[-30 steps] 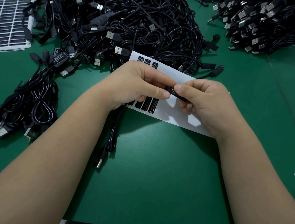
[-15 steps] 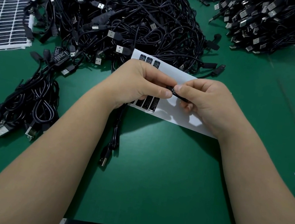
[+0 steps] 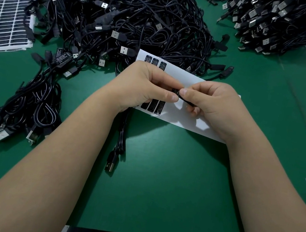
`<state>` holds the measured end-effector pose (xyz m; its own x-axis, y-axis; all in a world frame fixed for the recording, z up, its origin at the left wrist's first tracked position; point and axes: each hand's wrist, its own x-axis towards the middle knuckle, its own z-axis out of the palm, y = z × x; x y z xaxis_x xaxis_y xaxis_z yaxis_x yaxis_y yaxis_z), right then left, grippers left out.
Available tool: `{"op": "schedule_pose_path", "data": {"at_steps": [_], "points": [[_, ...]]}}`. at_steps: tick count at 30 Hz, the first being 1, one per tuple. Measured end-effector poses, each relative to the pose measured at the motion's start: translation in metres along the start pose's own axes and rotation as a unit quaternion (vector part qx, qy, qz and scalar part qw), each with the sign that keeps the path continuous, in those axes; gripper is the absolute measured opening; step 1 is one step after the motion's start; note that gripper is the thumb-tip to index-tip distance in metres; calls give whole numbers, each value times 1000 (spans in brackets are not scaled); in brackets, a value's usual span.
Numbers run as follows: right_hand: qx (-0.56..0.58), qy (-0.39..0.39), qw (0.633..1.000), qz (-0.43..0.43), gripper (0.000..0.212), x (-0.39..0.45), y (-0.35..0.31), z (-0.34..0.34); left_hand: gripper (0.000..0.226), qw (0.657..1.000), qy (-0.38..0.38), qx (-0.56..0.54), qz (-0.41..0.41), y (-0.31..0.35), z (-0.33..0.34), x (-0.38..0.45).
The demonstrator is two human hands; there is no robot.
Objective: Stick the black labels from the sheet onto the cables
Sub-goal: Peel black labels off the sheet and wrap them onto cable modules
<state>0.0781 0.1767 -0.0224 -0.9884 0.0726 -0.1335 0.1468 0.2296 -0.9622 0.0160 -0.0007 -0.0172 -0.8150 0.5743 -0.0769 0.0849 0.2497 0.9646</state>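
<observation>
Above a white label sheet [image 3: 179,117], both my hands meet on one black cable's small controller block [image 3: 177,92]. My left hand [image 3: 146,87] pinches the block's left end between thumb and fingers. At the other end my right hand [image 3: 211,102] pinches it too. The cable [image 3: 120,142] hangs below my left hand, and its USB plug [image 3: 110,166] lies on the green mat. Black labels [image 3: 152,106] sit on the sheet under my left hand, with more black labels [image 3: 155,62] showing at the sheet's far edge. A label on the block cannot be made out.
A big tangle of black USB cables [image 3: 133,24] lies behind the sheet. A second pile [image 3: 279,23] sits at the far right. A smaller bundle [image 3: 30,102] lies at the left. A full sheet of black labels [image 3: 6,20] rests at the far left.
The cable's hanging USB plug has slid a little farther from me along the mat. Both hands keep pinching the block in nearly the same place.
</observation>
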Motion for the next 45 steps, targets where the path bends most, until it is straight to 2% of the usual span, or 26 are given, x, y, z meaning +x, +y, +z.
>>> {"op": "schedule_pose_path", "data": {"at_steps": [15,24,26,30,34,37,40,45], "points": [[-29,10,999,11,16,-4,-5,3,23,1000,-8,-18,24,0,2,-2],[-36,75,996,24,22,-1,-3,5,30,997,66,-31,-14,2,9,0],[1,83,996,37,19,0,-2,4,27,995,87,-31,-31,4,11,1],[162,102,980,54,10,2,-5,2,22,991,111,-48,-61,5,9,3],[230,143,962,40,8,1,-7,3,18,984,129,-105,-60,2,7,4],[177,168,970,5,8,-1,-6,5,17,982,131,-127,-53,0,8,5],[37,191,980,-38,17,-1,-2,10,17,983,128,-123,-44,0,11,5],[-107,219,965,-100,19,0,2,14,18,984,146,-100,-28,1,18,4]]}}
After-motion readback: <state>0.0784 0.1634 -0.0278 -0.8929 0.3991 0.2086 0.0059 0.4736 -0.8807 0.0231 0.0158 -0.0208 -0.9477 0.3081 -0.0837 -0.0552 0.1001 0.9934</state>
